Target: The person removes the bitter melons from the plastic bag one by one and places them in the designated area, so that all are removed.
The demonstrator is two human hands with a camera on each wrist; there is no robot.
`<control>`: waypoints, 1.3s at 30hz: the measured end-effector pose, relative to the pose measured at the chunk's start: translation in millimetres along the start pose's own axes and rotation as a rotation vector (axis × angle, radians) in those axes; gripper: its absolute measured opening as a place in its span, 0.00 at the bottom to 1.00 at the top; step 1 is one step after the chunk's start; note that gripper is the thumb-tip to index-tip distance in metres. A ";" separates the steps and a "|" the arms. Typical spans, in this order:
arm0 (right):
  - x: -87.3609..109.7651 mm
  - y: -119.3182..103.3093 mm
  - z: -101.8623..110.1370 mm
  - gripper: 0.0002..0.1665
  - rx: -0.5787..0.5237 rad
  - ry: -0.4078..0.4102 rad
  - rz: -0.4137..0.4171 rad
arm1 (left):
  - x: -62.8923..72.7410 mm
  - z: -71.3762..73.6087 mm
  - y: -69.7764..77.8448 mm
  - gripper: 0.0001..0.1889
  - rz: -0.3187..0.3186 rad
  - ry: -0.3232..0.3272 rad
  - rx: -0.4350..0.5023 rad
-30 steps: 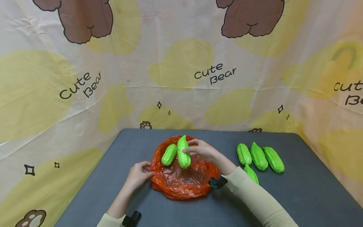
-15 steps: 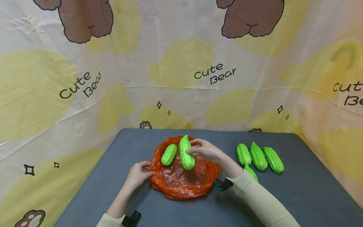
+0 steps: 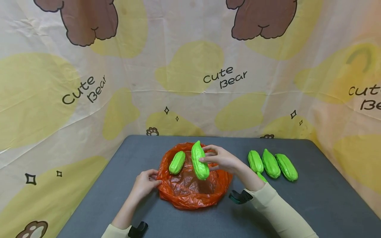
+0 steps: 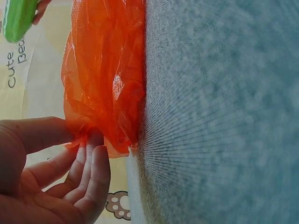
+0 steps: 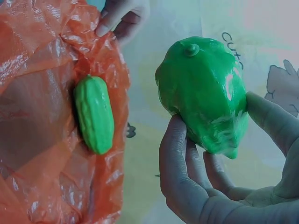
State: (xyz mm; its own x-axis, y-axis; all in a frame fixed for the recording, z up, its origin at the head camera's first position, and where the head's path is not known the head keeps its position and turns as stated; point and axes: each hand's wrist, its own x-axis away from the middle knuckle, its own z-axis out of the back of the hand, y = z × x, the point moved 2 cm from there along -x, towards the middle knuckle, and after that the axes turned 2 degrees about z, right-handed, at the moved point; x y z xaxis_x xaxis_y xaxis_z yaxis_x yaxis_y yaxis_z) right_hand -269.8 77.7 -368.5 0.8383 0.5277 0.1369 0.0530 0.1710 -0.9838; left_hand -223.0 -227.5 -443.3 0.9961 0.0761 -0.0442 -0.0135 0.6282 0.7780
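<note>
My right hand (image 3: 221,159) holds a bright green bitter gourd (image 3: 199,162) between thumb and fingers, raised over the opening of a red plastic bag (image 3: 193,201). In the right wrist view the held gourd points its stem end at the camera, clear of the bag. A second bitter gourd (image 5: 95,115) lies in the bag at its left side. My left hand (image 3: 145,182) pinches the bag's left rim; in the left wrist view its thumb and fingertips close on the red plastic (image 4: 100,74).
Several more bitter gourds (image 3: 271,164) lie at the right of the grey table (image 3: 309,208), one partly hidden by my right forearm. A cloth backdrop (image 3: 187,76) with bear prints hangs behind the table.
My right hand has shifted to the right with the bitter gourd, away from the one in the bag. My left hand stays at the bag's rim.
</note>
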 end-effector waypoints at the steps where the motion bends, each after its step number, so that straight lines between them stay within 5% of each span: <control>1: 2.0 -0.6 1.1 0.39 -0.002 0.003 0.001 | 0.1 0.0 0.1 0.15 0.001 -0.001 0.002; 39: 41.1 17.2 57.5 0.43 0.015 0.086 -0.008 | -2.4 -2.2 -0.9 0.15 -0.006 -0.007 -0.009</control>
State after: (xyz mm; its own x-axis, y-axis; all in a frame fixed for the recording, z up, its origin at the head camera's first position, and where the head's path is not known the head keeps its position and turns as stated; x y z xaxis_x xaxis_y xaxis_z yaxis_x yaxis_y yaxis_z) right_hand -265.6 150.2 -373.2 0.8815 0.4527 0.1341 0.0526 0.1882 -0.9807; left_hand -225.6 -226.6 -445.2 0.9967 0.0674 -0.0443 -0.0086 0.6352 0.7723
